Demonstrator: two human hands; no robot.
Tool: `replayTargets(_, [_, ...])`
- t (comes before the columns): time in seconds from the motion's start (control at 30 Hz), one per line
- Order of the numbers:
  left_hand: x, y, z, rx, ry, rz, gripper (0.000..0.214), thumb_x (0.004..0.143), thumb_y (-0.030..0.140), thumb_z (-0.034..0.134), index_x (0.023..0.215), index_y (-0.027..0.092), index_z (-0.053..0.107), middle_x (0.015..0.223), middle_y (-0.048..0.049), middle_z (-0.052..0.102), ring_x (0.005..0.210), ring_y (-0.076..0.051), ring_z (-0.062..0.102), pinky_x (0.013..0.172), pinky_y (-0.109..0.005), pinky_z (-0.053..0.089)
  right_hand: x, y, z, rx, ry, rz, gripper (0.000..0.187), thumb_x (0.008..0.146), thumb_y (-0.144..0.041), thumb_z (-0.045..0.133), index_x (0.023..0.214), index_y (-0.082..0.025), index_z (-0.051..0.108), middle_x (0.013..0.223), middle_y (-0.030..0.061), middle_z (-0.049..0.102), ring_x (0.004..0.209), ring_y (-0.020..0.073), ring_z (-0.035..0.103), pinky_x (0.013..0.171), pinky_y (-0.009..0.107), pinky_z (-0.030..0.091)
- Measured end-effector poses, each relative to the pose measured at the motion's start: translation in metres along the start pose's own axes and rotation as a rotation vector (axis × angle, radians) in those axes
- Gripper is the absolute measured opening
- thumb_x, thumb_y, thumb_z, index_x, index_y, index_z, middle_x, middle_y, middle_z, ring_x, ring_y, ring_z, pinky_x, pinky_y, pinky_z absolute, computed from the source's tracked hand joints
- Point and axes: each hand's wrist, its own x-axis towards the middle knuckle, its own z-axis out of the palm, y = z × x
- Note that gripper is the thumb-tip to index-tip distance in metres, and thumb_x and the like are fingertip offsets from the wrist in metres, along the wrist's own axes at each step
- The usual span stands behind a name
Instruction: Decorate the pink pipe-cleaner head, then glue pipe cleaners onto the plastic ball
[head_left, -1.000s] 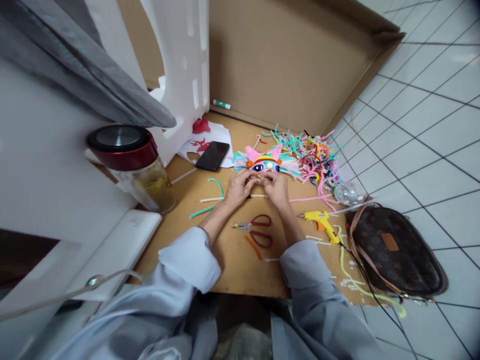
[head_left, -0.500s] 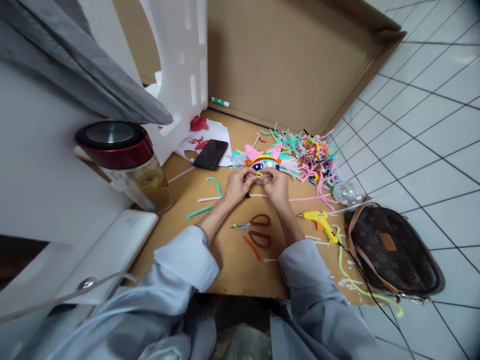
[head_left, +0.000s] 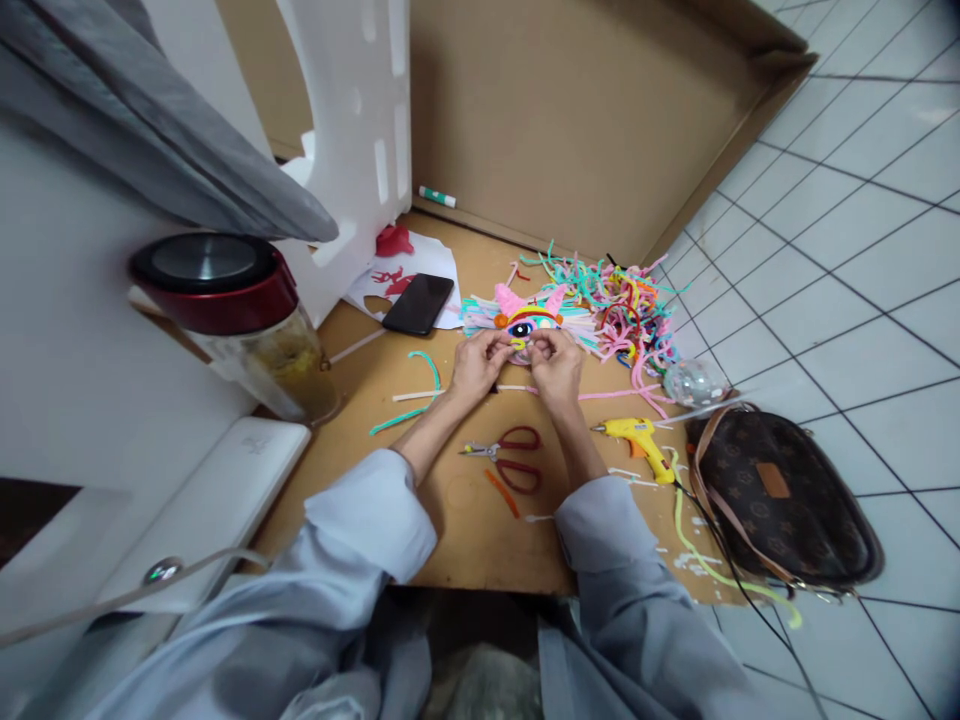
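A short curved yellow piece of pipe cleaner (head_left: 517,345) shows at the fingertips of my left hand (head_left: 478,368), which is closed in a pinch. My right hand (head_left: 557,366) is close beside it, thumb and forefinger pinched together; whether it also grips the yellow piece is hidden. Just beyond both hands lies a pipe-cleaner creature's face (head_left: 520,329) with pink ears, a big eye and a pale blue and white fringe. The fingers cover its lower part. Between my forearms lie red-handled scissors (head_left: 520,459) and an orange strip of pipe cleaner (head_left: 501,493).
A tangled heap of pipe cleaners (head_left: 630,300) is at the back right. A yellow glue gun (head_left: 637,440) with its cord and a brown bag (head_left: 787,500) are on the right. A phone (head_left: 418,304) and a lidded glass bottle (head_left: 247,320) stand left.
My right hand has shifted slightly right, so its fingertips are a little farther from my left hand and the yellow piece shows more. The view has moved a little.
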Motion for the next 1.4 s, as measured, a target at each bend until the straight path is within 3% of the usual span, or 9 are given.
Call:
replayTargets(0.1, [0.000, 0.001, 0.000, -0.006, 0.003, -0.006, 0.009, 0.080, 0.020, 0.069, 0.088, 0.016, 0.071, 0.082, -0.0051, 0.073, 0.069, -0.016, 0.066, 0.072, -0.029, 0.054, 0.003, 0.009, -0.002, 0.010, 0.150, -0.006, 0.022, 0.075, -0.018, 0.055, 0.093, -0.020, 0.068, 0.090, 0.0045, 0.062, 0.080, 0.0185, 0.060, 0.080, 0.033, 0.054])
replayTargets(0.23, [-0.001, 0.001, 0.001, -0.013, -0.008, 0.001, 0.010, 0.081, 0.023, 0.069, 0.088, 0.016, 0.071, 0.082, -0.0048, 0.073, 0.070, -0.016, 0.066, 0.072, -0.029, 0.054, 0.007, 0.027, 0.000, 0.070, 0.293, -0.006, 0.040, 0.074, -0.018, 0.056, 0.113, -0.021, 0.061, 0.111, 0.0074, 0.062, 0.105, 0.0204, 0.060, 0.099, 0.039, 0.051])
replayTargets(0.47, [-0.003, -0.002, 0.005, 0.028, -0.006, 0.040, 0.009, 0.083, 0.024, 0.067, 0.087, 0.017, 0.070, 0.079, -0.0034, 0.071, 0.068, -0.015, 0.064, 0.072, -0.029, 0.054, 0.008, 0.037, 0.015, 0.307, 0.130, 0.171, 0.060, 0.072, -0.022, 0.060, 0.131, -0.017, 0.051, 0.133, 0.0154, 0.057, 0.123, 0.0235, 0.057, 0.108, 0.043, 0.046])
replayTargets(0.67, [-0.003, -0.001, 0.007, 0.099, 0.025, 0.059, 0.009, 0.084, 0.025, 0.065, 0.084, 0.018, 0.069, 0.079, -0.0035, 0.071, 0.067, -0.015, 0.061, 0.071, -0.028, 0.053, 0.006, 0.036, 0.015, 0.289, 0.104, 0.158, 0.063, 0.072, -0.022, 0.063, 0.134, -0.018, 0.049, 0.136, 0.0156, 0.055, 0.124, 0.0237, 0.056, 0.105, 0.041, 0.049])
replayTargets(0.77, [-0.003, 0.000, 0.006, 0.113, 0.030, 0.056, 0.010, 0.084, 0.026, 0.064, 0.083, 0.017, 0.069, 0.078, -0.0036, 0.070, 0.067, -0.015, 0.061, 0.070, -0.028, 0.052, 0.002, 0.030, 0.007, 0.165, 0.115, 0.110, 0.058, 0.073, -0.021, 0.061, 0.130, -0.019, 0.052, 0.132, 0.0141, 0.056, 0.122, 0.0227, 0.056, 0.106, 0.040, 0.047])
replayTargets(0.9, [-0.003, 0.001, 0.006, 0.115, 0.016, 0.056, 0.010, 0.085, 0.025, 0.064, 0.084, 0.017, 0.069, 0.078, -0.0037, 0.070, 0.068, -0.015, 0.062, 0.071, -0.028, 0.052, -0.008, 0.011, -0.007, -0.053, 0.163, 0.012, 0.032, 0.077, -0.023, 0.059, 0.109, -0.019, 0.063, 0.115, 0.0127, 0.062, 0.114, 0.0249, 0.057, 0.105, 0.042, 0.045])
replayTargets(1.07, [-0.003, 0.001, 0.006, 0.107, 0.006, 0.063, 0.010, 0.086, 0.026, 0.063, 0.085, 0.017, 0.068, 0.079, -0.0039, 0.070, 0.067, -0.015, 0.062, 0.071, -0.028, 0.052, -0.022, -0.005, -0.005, -0.192, 0.006, 0.005, 0.011, 0.086, -0.027, 0.057, 0.086, -0.021, 0.065, 0.084, 0.0070, 0.066, 0.087, 0.0234, 0.060, 0.091, 0.039, 0.046])
replayTargets(1.27, [-0.004, 0.003, 0.004, 0.131, -0.008, 0.079, 0.009, 0.085, 0.024, 0.063, 0.084, 0.018, 0.069, 0.078, -0.0034, 0.070, 0.068, -0.015, 0.061, 0.072, -0.027, 0.052, -0.026, -0.004, 0.004, -0.230, -0.047, 0.079, 0.014, 0.085, -0.026, 0.056, 0.075, -0.021, 0.065, 0.079, 0.0070, 0.069, 0.075, 0.0215, 0.060, 0.076, 0.034, 0.047])
replayTargets(1.4, [-0.007, 0.006, 0.001, 0.148, 0.010, 0.129, 0.013, 0.089, 0.025, 0.059, 0.086, 0.018, 0.069, 0.085, -0.0051, 0.070, 0.076, -0.017, 0.062, 0.075, -0.029, 0.052, -0.022, -0.002, 0.002, -0.028, -0.024, 0.186, 0.011, 0.080, -0.029, 0.059, 0.073, -0.022, 0.064, 0.068, 0.0023, 0.066, 0.064, 0.0179, 0.059, 0.068, 0.031, 0.049])
